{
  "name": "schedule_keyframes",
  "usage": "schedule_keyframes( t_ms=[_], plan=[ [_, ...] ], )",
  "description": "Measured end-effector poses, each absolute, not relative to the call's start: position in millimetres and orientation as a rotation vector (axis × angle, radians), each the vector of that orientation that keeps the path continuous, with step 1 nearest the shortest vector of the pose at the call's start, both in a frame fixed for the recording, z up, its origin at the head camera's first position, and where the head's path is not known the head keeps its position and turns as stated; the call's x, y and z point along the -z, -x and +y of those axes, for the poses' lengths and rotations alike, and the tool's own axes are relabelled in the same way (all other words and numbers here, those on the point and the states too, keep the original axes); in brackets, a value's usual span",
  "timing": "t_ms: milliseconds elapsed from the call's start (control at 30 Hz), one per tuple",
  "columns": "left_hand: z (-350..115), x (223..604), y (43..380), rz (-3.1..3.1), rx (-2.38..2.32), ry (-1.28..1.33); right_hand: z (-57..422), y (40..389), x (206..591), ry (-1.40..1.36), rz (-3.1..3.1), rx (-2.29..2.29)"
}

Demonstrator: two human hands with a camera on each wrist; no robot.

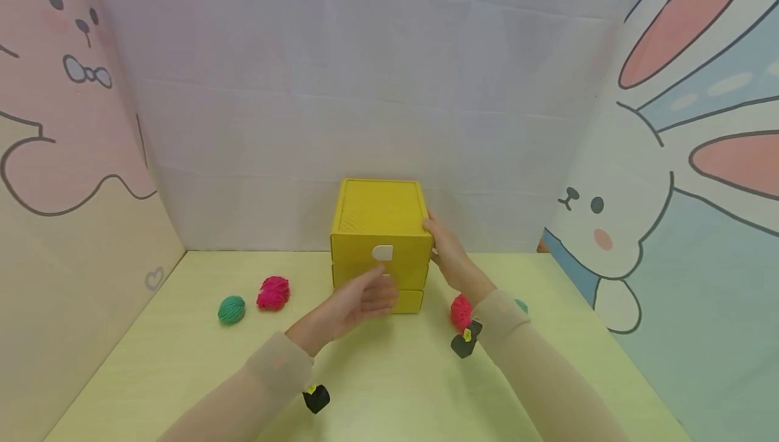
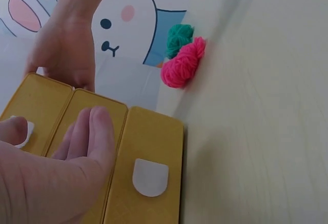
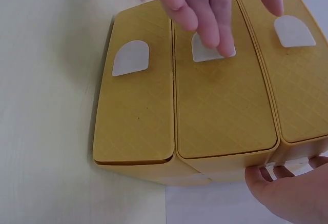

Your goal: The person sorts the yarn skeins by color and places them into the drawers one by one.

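Observation:
A yellow box of three stacked drawers (image 1: 380, 209) stands at the back middle of the table, each drawer front with a white tab. My left hand (image 1: 356, 303) is in front of it, fingers extended and thumb apart. In the right wrist view those fingers overlap the white tab (image 3: 199, 54) of the middle drawer (image 3: 223, 111), partly hiding it. The top drawer (image 3: 289, 90) and bottom drawer (image 3: 136, 116) sit level with it, all pushed in. My right hand (image 1: 455, 259) rests against the box's right side, fingertips along its upper edge.
Left of the box lie a green yarn ball (image 1: 232, 309) and a pink yarn ball (image 1: 273, 292). Near my right wrist are a red-pink yarn ball (image 1: 461, 312) and a green one (image 1: 521, 305), partly behind the sleeve. White and cartoon-printed cloth walls (image 1: 377, 90) enclose the table.

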State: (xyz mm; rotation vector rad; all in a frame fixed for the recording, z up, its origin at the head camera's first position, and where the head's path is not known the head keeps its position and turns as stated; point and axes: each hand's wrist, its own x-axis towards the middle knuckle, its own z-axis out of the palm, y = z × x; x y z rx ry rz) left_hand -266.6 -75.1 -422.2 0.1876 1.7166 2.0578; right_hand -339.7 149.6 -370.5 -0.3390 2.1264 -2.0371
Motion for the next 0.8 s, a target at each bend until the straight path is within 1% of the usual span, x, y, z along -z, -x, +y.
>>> schedule_keyframes(
  t_ms=[333, 800],
  plan=[
    [-74, 440, 267, 1.642, -2.075, -0.129, 149, 341, 374, 0.342, 2.13, 2.048],
    [-75, 449, 278, 1.503, -2.17, -0.017, 149, 344, 377, 0.333, 2.119, 2.06]
  ],
)
